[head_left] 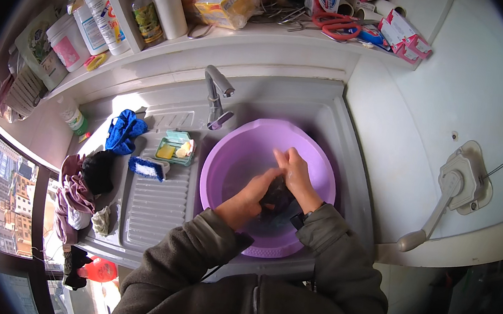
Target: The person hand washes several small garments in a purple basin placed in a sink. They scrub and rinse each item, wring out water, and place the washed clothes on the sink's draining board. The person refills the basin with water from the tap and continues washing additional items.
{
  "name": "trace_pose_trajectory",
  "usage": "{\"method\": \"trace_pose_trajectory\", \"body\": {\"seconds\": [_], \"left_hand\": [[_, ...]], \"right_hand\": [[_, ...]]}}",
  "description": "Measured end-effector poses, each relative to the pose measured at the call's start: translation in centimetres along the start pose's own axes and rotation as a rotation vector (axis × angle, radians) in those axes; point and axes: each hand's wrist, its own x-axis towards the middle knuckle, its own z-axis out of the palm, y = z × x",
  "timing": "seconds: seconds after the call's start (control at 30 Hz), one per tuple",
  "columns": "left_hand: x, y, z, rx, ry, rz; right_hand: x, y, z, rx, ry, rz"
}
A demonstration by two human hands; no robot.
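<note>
A light purple plastic basin point(214, 153) stands in the grey sink, with cloudy water inside. Over the water my left hand point(253, 195) and my right hand point(296, 175) are close together, fingertips meeting near the basin's middle. Between and below them hangs a dark wet cloth point(277, 201), which both hands appear closed on. Its lower part dips in the water, and its full shape is hidden. The fingers of my right hand are slightly smeared by motion.
A chrome faucet point(216, 95) rises behind the basin. On the ribbed drainboard point(157, 208) are a green soap dish point(176, 148), a blue-and-white brush point(147, 169), blue cloth point(125, 132) and piled dark and mauve clothes point(76, 187). A crank handle point(432, 213) sticks out at right.
</note>
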Motion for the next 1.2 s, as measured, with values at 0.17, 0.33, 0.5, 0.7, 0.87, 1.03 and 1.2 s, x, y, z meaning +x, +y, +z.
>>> {"method": "trace_pose_trajectory", "body": {"seconds": [0.17, 0.33, 0.5, 0.7, 0.87, 1.03, 1.2], "left_hand": [[-2.2, 2.5, -0.6, -0.088, -0.313, 0.171], [-1.1, 3.7, -4.3, -0.316, -0.262, 0.261], [1.5, 2.5, -8.2, -0.336, 0.067, 0.387], [8.1, -3.5, -8.5, -0.373, 0.064, 0.263], [8.3, -5.4, -4.5, -0.529, -0.022, 0.313], [5.9, -3.6, -3.0, -0.409, 0.146, 0.295], [4.7, -2.3, -3.3, -0.286, 0.189, 0.432]], "right_hand": [[0.2, 2.2, -1.3, 0.62, -0.306, 0.203], [-2.8, 4.5, -3.0, 0.131, -0.861, 0.105], [-2.3, 5.7, -3.8, 0.607, -0.425, 0.366], [-4.9, -0.2, 0.8, 0.459, -0.164, -0.092], [-4.3, -2.0, 2.1, -0.161, -0.193, -0.185], [-4.3, -2.1, 1.5, -0.28, -0.041, -0.142], [-5.0, -1.9, 2.3, -0.234, -0.143, -0.128]]}}
